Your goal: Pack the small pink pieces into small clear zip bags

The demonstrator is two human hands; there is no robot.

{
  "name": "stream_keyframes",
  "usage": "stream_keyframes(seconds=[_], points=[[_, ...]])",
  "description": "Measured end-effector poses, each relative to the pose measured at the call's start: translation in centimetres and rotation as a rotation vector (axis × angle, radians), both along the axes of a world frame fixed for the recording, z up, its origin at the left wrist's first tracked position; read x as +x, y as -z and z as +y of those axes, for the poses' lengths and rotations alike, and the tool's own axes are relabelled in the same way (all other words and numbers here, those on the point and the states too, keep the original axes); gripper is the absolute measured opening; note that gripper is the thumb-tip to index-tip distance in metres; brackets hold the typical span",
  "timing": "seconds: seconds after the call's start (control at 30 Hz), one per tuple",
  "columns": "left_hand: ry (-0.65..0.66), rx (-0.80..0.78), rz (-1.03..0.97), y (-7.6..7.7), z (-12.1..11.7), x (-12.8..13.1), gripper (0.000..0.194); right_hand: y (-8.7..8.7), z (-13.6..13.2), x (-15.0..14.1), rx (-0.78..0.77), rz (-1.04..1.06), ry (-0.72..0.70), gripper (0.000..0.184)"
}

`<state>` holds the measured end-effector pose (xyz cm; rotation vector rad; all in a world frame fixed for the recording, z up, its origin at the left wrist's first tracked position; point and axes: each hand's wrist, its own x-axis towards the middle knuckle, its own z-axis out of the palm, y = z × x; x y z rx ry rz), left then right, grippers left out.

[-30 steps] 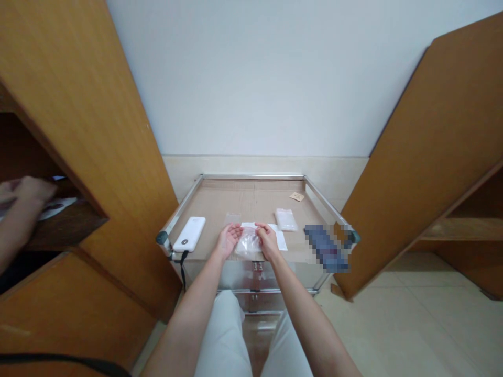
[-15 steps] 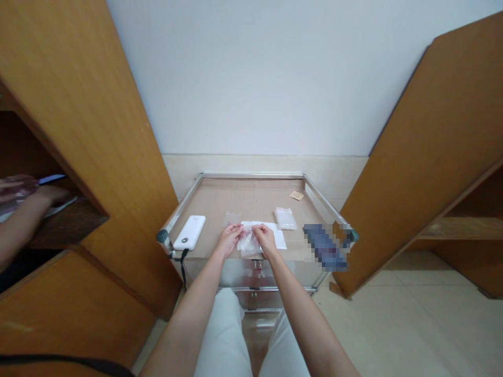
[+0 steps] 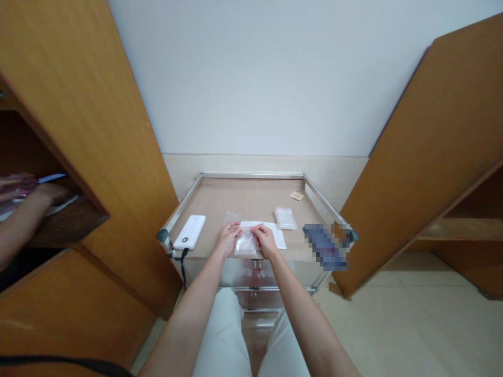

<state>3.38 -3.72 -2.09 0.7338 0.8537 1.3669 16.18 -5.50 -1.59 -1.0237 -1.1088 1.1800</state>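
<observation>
Between my two hands is a clear plastic bag (image 3: pixel 245 245), its body hanging toward the table's front edge. My left hand (image 3: pixel 228 239) pinches the bag's left upper edge. My right hand (image 3: pixel 264 240) has its fingers closed on the right upper edge. Whatever may be inside the bag is too small to make out. Beneath and behind my hands lies a white sheet of paper (image 3: pixel 280 239). Another flat clear bag (image 3: pixel 233 216) rests just beyond my left hand. Behind the paper, to the right, sits a stack of clear bags (image 3: pixel 285 219).
A white power bank (image 3: pixel 190 232) with a black cable lies at the left of the metal-framed table (image 3: pixel 251 176). A small tan card (image 3: pixel 296 196) and a blurred-out dark item (image 3: pixel 325 246) are on the right. Another person's arm (image 3: pixel 27 222) reaches into the left cabinet.
The bag has been spread flatter and shifted slightly left between my hands. The pinkish look between my fingers has faded. Both hands stay in nearly the same place.
</observation>
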Motion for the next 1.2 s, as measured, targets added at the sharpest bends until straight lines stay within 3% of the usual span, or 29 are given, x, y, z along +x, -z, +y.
stream_keyframes(seconds=[0.2, 0.4, 1.2], points=[[0.049, -0.010, -0.032, -0.6, -0.1, 0.3, 0.010, -0.2, 0.0, -0.1, -0.023, 0.000, 0.018, 0.020], [0.148, -0.019, 0.151, -1.1, -0.7, 0.6, 0.009, 0.0, -0.1, 0.0, 0.006, -0.039, 0.004, 0.021], [0.096, 0.158, 0.404, -0.7, -0.7, 0.6, 0.021, 0.9, 0.6, -0.3, 0.064, -0.093, 0.048, 0.011]])
